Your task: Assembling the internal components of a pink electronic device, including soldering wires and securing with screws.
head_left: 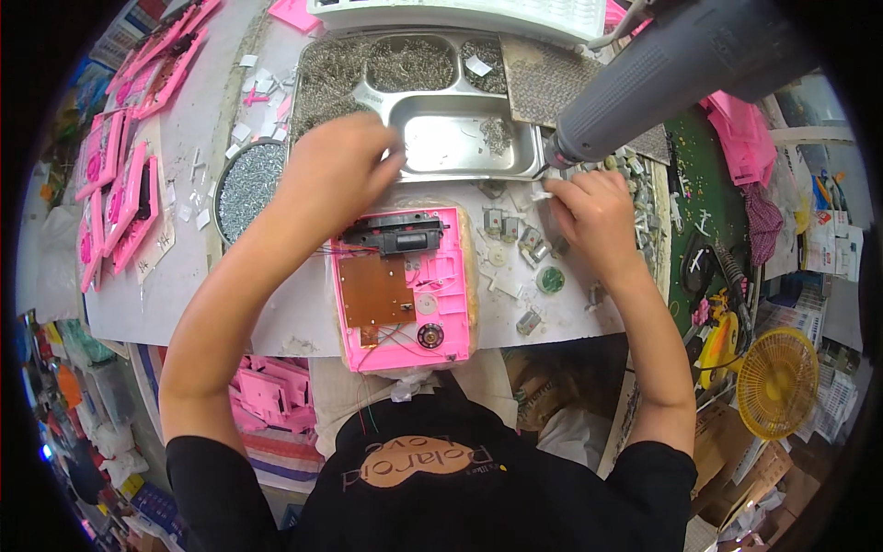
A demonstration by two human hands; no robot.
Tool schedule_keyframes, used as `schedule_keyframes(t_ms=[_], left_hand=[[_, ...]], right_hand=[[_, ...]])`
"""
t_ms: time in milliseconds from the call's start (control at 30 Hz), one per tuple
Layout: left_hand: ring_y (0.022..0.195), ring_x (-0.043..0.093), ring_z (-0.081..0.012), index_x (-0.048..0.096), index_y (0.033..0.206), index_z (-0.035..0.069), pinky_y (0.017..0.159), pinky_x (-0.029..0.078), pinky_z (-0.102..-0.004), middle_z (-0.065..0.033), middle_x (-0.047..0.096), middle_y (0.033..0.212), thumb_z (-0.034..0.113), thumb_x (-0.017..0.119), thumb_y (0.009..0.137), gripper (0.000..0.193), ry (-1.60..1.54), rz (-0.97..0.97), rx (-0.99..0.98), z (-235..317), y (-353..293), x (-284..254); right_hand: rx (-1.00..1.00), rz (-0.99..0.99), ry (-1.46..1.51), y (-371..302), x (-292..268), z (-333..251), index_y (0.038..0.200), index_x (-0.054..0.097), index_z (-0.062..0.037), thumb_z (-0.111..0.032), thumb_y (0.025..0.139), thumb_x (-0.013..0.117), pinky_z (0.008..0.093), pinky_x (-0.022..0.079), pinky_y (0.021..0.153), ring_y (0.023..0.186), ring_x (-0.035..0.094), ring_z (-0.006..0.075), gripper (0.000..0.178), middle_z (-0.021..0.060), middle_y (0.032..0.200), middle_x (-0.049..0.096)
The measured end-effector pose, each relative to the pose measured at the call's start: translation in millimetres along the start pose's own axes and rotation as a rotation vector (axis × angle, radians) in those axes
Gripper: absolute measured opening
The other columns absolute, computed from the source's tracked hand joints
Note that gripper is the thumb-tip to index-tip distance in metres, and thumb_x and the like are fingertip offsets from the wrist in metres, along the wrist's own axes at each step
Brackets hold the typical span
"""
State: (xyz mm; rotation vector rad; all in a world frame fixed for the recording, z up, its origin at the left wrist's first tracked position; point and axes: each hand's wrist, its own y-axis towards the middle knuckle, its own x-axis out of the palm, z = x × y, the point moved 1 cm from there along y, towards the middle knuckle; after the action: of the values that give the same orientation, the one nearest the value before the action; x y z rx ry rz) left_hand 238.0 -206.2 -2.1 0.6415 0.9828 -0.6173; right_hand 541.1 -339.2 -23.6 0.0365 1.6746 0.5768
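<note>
My left hand [342, 158] is over the near left part of a metal compartment tray [405, 180], fingers curled and slightly blurred; whatever is in them is hidden. My right hand [596, 216] pinches a small white piece [541, 192] just beneath the tip of a grey power screwdriver [625, 97], which slants in from the upper right. In front of me lies an open pink plastic housing [451, 317] on a padded, film-wrapped rest. It contains a brown circuit board [375, 290], a black module [405, 237], a round black part [430, 335] and thin wires.
Heaps of small metal parts [411, 64] fill the tray's compartments. A round dish of screws [248, 193] stands at left, near stacked pink housings [129, 202]. Small motors [531, 245] and a green disc [550, 280] lie at right. A yellow fan [777, 384] is farther right.
</note>
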Motion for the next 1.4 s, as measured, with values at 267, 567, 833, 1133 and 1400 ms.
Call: schedule_keyframes(t_ms=[267, 567, 833, 1133, 1400], left_hand=[[0.095, 0.066, -0.0296, 0.07, 0.091, 0.006, 0.081, 0.052, -0.0446, -0.0081, 0.067, 0.094, 0.017, 0.07, 0.089, 0.011, 0.362, 0.06, 0.206, 1.8, 45.9, 31.5], [0.076, 0.062, -0.0101, 0.067, 0.118, -0.003, 0.063, 0.051, -0.0274, -0.005, 0.065, 0.091, 0.009, 0.059, 0.105, 0.02, -1.207, -0.306, -0.457, 87.2, -103.9, -11.9], [0.075, 0.058, -0.0074, 0.069, 0.12, -0.002, 0.065, 0.049, -0.0243, -0.0029, 0.067, 0.093, 0.013, 0.057, 0.108, 0.023, -1.724, -0.299, -0.762, 90.9, -141.7, 14.4], [0.064, 0.06, -0.0121, 0.072, 0.106, -0.002, 0.058, 0.048, -0.029, -0.0053, 0.066, 0.075, 0.014, 0.063, 0.103, 0.019, -1.01, -0.354, -0.446, 100.5, -117.0, -1.1], [0.07, 0.069, -0.0354, 0.067, 0.085, 0.002, 0.064, 0.056, -0.0448, -0.0156, 0.068, 0.077, 0.021, 0.074, 0.087, 0.02, -0.022, -0.269, -0.102, 98.3, -63.8, 27.5]], right_hand=[[0.628, 0.019, 0.764, -33.6, -39.0, -21.0, 0.113, 0.072, 0.0009, -0.004, 0.091, 0.07, 0.0312, 0.052, 0.078, 0.087, 0.063, 0.0158, 0.022, 0.0111, 0.103, 0.069], [0.224, -0.182, 0.953, -31.2, -56.6, -108.0, 0.13, 0.07, -0.004, -0.006, 0.089, 0.074, 0.0301, 0.052, 0.07, 0.078, 0.063, 0.0199, 0.041, 0.0099, 0.098, 0.062], [0.064, -0.119, 0.788, -20.3, -63.0, -126.6, 0.111, 0.074, -0.0032, 0.002, 0.072, 0.082, 0.0348, 0.055, 0.065, 0.077, 0.066, 0.025, 0.041, 0.011, 0.098, 0.065], [-0.152, -0.073, 0.706, -28.8, -57.4, -126.6, 0.108, 0.075, -0.0018, 0.002, 0.069, 0.083, 0.0331, 0.053, 0.064, 0.077, 0.065, 0.0243, 0.04, 0.0092, 0.096, 0.064], [0.214, -0.031, 0.918, -59.7, -56.3, -111.9, 0.11, 0.078, -0.0063, 0.0, 0.069, 0.087, 0.0311, 0.051, 0.065, 0.077, 0.064, 0.0203, 0.042, 0.0082, 0.093, 0.065]])
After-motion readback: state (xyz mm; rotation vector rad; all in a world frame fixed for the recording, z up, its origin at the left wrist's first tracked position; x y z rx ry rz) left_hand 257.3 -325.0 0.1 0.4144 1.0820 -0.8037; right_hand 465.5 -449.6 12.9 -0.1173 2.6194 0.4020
